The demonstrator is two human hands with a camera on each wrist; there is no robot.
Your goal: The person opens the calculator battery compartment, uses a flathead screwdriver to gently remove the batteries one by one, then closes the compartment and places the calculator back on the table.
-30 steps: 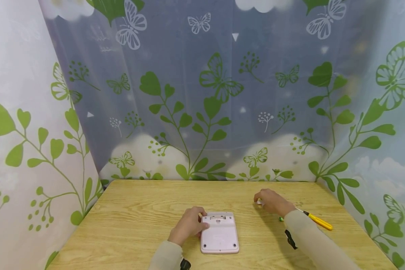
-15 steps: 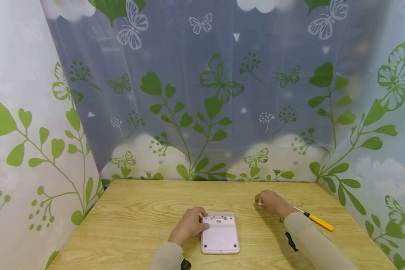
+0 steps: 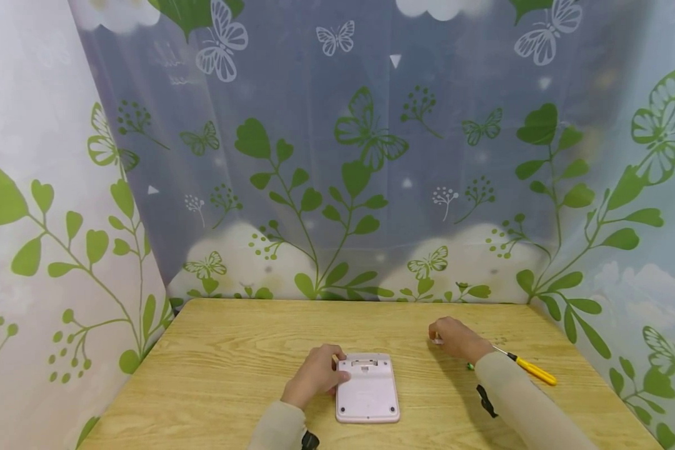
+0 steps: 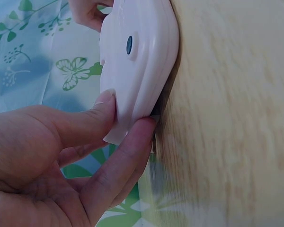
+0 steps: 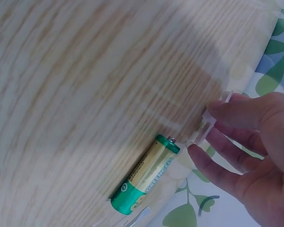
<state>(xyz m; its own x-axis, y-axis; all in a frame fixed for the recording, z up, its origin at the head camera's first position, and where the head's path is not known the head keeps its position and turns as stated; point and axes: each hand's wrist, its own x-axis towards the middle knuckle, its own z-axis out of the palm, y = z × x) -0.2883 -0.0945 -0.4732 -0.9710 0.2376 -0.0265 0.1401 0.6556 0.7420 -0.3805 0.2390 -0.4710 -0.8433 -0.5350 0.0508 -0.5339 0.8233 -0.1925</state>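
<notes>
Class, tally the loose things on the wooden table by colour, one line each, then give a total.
Pink: 1, the calculator
Yellow: 1, the screwdriver
Green and gold: 1, the battery
White: 1, the small cover piece
Total: 4

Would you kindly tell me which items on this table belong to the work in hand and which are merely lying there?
In use:
- pink plastic device lying face down, held by the left hand
- small white plastic cover piece, pinched by the right hand
- green and yellow cylindrical battery, beside that hand

Lying about:
- yellow-handled screwdriver
- light wooden table, butterfly-print curtain
</notes>
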